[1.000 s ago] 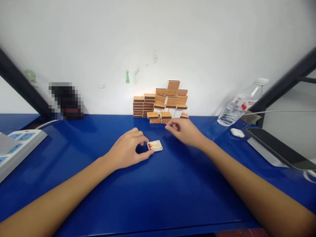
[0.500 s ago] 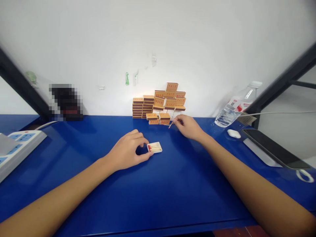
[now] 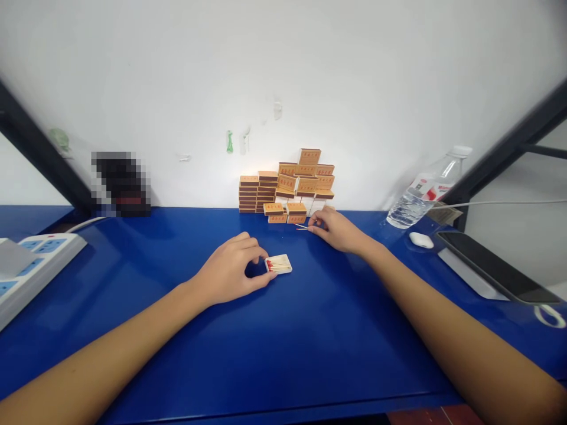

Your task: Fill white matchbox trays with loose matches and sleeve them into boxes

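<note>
My left hand [image 3: 234, 267] grips the left end of a small white matchbox tray [image 3: 286, 268] between thumb and forefinger. Inside the tray lie several red-tipped matches [image 3: 278, 264], heads toward my fingers. My right hand [image 3: 334, 229] is farther back, low over the table, with thumb and forefinger closed at the near end of a match [image 3: 302, 228]. Another match seems to lie close beside it, but the two are hard to separate. Just behind are orange matchboxes [image 3: 296, 217], stacked against the wall, several of them leaning upright.
A neat column of matchboxes [image 3: 248, 195] stands left of the others. On the right are a tilted water bottle [image 3: 410, 200], a white earphone case [image 3: 421, 240] and a phone [image 3: 491, 262]. A power strip [image 3: 48, 260] lies at left, near a pixelated dark object [image 3: 124, 186].
My right hand has lowered slightly, and the match that slanted from its fingers now lies nearly flat to the table. My left hand keeps its hold on the tray.
</note>
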Motion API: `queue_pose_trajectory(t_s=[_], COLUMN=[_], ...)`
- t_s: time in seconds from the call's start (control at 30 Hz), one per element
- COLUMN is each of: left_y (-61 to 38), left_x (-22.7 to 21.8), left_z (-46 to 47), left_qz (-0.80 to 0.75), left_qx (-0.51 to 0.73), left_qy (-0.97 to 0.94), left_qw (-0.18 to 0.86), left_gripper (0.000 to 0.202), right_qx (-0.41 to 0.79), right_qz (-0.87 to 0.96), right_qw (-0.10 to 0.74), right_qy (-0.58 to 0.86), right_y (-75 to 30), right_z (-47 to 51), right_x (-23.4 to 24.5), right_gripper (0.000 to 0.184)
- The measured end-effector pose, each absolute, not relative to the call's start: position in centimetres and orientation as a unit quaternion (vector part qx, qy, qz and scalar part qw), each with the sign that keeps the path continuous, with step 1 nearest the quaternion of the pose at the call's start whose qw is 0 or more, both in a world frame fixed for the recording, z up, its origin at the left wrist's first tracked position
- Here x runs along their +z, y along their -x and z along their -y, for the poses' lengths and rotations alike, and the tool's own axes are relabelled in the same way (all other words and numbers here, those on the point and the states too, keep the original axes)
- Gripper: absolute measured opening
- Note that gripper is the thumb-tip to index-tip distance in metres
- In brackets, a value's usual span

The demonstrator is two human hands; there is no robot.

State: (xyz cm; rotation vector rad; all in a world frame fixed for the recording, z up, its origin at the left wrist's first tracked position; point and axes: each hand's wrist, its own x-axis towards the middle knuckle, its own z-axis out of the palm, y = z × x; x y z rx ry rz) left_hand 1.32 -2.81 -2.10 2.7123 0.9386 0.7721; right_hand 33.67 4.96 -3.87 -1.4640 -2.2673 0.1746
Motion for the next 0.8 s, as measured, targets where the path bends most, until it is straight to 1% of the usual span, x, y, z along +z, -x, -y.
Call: queue_pose_trajectory(t_s=[0.1,0.3,0.4,0.53,0.67,0.8], left_y=[-1.2,-1.1,-1.1,-1.1,-1.1,-1.2], left_x=[-2.2,-2.3,-2.2,-2.3,-2.3,-2.3], left_z=[2.8,2.6,2.6,2.5,2.4,2.5], left_qz=[-0.317,-0.321,-0.327,-0.341,-0.351,-0.343], left_qx=[0.259,0.253,0.255,0.261,0.26,0.259], left_qy=[-0.909,-0.909,-0.907,-0.9,-0.897,-0.9], left_qw=[0.083,0.082,0.075,0.073,0.073,0.073], left_gripper=[0.025,0.025,0.024,0.024,0.024,0.023], right_qx=[0.062,0.069,0.079,0.131,0.173,0.148], right_qz=[0.814,0.807,0.817,0.839,0.875,0.884], right_qw=[0.232,0.205,0.208,0.23,0.179,0.166], right_qy=[0.529,0.55,0.532,0.476,0.415,0.41], right_y=[-33.0,-32.2,-32.0,-30.3,-27.4,-25.8], right_z=[-4.9,-4.7,-3.8,-1.0,2.3,3.7], right_x=[-4.1,-3.8,-2.7,-0.8,0.0,-0.7], right_gripper=[0.013,0.011,0.012,0.014,0.013,0.012])
